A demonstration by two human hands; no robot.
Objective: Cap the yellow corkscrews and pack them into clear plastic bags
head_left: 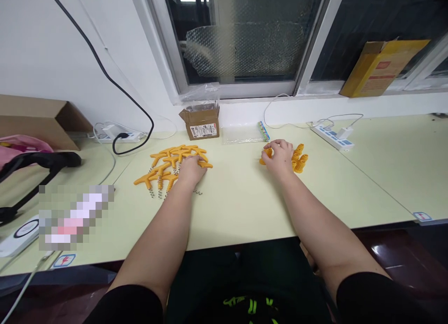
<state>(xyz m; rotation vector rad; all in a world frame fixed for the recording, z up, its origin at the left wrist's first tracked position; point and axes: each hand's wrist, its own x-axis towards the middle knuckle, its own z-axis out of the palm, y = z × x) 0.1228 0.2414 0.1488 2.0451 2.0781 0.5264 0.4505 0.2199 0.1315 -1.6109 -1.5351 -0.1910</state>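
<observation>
"Several orange corkscrews (161, 169) are overlapping on the table's (231, 212) left side. What's threatening trouble?"

"Their crowded spirals could be snagging each other; knuckles could be toppling the clustered orange sleeves (299, 165)."

"And the hands?"

"The left hand (192, 169) is covering one T-handle (206, 165), its grip hidden, so I'm not telling. The right hand (280, 157) is pinching one sleeve (269, 152) between thumb and fingers."

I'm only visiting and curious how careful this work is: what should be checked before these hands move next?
1. Left hand at the yellow corkscrews: ok.
2. Right hand at the yellow tubes: ok.
3. Left grip secure: cannot tell, the fingertips are mostly hidden.
4. Right grip secure: cannot tell, the hand covers much of the piece at its fingers.
5. Two groups apart: ok, corkscrews left, tubes right.
6. Black cable away from both hands: ok.
</observation>
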